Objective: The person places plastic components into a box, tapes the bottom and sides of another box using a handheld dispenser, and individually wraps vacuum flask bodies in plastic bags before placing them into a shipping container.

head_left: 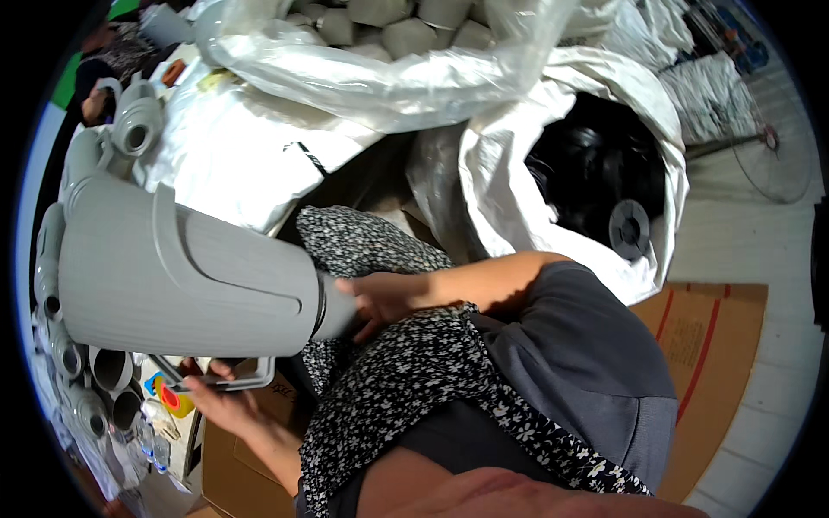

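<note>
A large grey plastic body (216,268), tapered and ribbed with a raised curved band, lies on its side across my lap. Its narrow collar end points right, toward my right hand (380,302), whose fingers are closed round that end. Below the body juts its squarish grey handle (259,376). My left hand (223,401) grips this handle from beneath, with the fingers curled round it. A dark line rings the joint between the body and the collar. The wide far end faces left and its opening is hidden.
Several similar grey bodies (138,129) crowd a table at the left, near a yellow-and-red tape roll (175,399). Ahead stand a clear plastic bag (389,86) of grey parts and a white sack (492,173) of black parts. Cardboard (717,371) lies right. Another person (117,65) sits far left.
</note>
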Motion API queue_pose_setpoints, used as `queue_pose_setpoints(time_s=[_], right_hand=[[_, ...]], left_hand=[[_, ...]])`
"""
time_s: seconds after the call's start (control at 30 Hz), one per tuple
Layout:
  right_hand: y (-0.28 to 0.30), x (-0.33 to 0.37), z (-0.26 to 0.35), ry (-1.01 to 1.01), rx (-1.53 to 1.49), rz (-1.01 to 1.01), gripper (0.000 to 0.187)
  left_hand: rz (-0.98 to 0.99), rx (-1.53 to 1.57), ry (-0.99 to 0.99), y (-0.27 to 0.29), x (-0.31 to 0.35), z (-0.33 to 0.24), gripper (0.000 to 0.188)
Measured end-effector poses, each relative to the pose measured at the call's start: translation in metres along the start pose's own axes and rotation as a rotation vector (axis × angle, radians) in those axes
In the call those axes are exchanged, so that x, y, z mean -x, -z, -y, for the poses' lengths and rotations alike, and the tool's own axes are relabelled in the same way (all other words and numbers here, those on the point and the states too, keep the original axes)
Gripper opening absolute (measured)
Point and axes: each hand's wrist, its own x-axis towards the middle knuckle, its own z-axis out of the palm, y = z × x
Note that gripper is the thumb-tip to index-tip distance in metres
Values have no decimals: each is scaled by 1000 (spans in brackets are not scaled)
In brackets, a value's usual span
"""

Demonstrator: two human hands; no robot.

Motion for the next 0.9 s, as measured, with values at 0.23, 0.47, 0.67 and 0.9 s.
queue_pose_setpoints(time_s=[0.23, 0.47, 0.67, 0.9], right_hand=[[64, 161, 86, 484, 711, -74, 25], [343, 289, 66, 465, 934, -2428, 72], [342, 278, 37, 347, 847, -2109, 71], [105, 246, 86, 1432, 1177, -1646, 65]], left_hand=[[453, -313, 245, -25, 15, 31, 45], [458, -375, 216, -26, -2, 35, 42], [380, -273, 315, -25, 2, 35, 37], [578, -494, 233, -36, 21, 25, 50]])
